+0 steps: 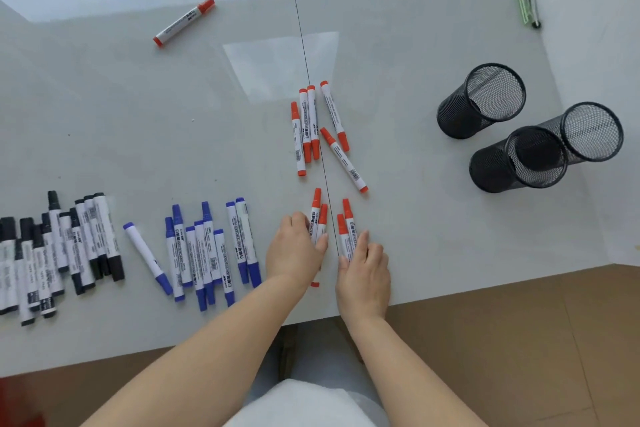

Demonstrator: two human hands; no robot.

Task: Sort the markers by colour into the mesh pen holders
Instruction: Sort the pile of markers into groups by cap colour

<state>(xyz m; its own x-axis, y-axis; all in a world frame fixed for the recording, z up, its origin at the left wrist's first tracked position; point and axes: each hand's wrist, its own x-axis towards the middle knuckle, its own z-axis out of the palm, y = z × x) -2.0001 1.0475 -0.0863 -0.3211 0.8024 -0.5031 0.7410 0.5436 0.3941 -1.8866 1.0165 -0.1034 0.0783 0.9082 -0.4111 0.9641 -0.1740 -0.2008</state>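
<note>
My left hand point(296, 251) rests on two red markers point(318, 215) near the table's front edge, its fingers curled over them. Just to the right, my right hand point(363, 269) lies flat against another pair of red markers point(346, 225). Several more red markers point(310, 125) lie in a loose group farther back, and a single red marker point(183, 22) lies far back on the left. Blue markers point(207, 253) form a pile to the left of my hands, black markers point(55, 253) a pile at the far left. Three empty black mesh holders point(481, 100) point(519, 158) point(592, 132) stand at the right.
The white table point(433, 236) ends close to my wrists, with brown floor point(519, 340) beyond its right corner. A thin seam point(304, 55) runs front to back between my hands. A green and white object point(526, 3) lies at the far right back.
</note>
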